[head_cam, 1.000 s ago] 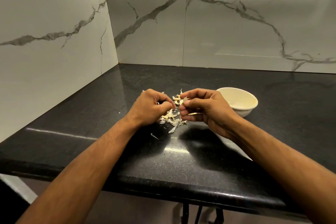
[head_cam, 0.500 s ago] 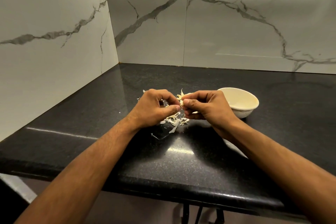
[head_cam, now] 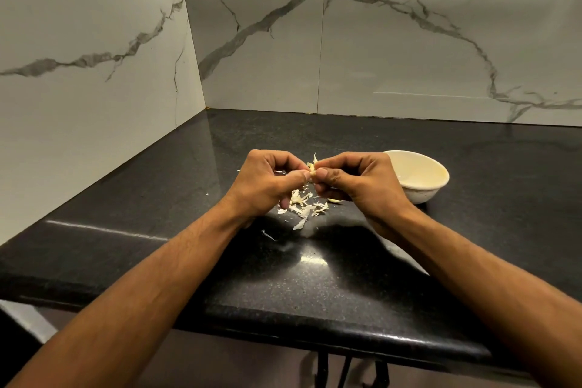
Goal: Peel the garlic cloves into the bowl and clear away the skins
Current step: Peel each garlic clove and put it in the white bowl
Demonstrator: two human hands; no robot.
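Observation:
A small garlic clove with a flap of papery skin sticking up is pinched between the thumbs and forefingers of both hands, a little above the counter. My left hand grips it from the left, my right hand from the right. Beneath them a heap of pale garlic skins lies scattered on the black counter. A cream bowl stands just right of my right hand; its inside looks bare from here.
White marble-look walls close the counter at the left and the back. The counter's front edge runs under my forearms. A stray skin flake lies nearer to me than the heap.
Both hands have drawn together and lifted slightly; the fingertips now meet on the clove. The heap of skins and the bowl have stayed put.

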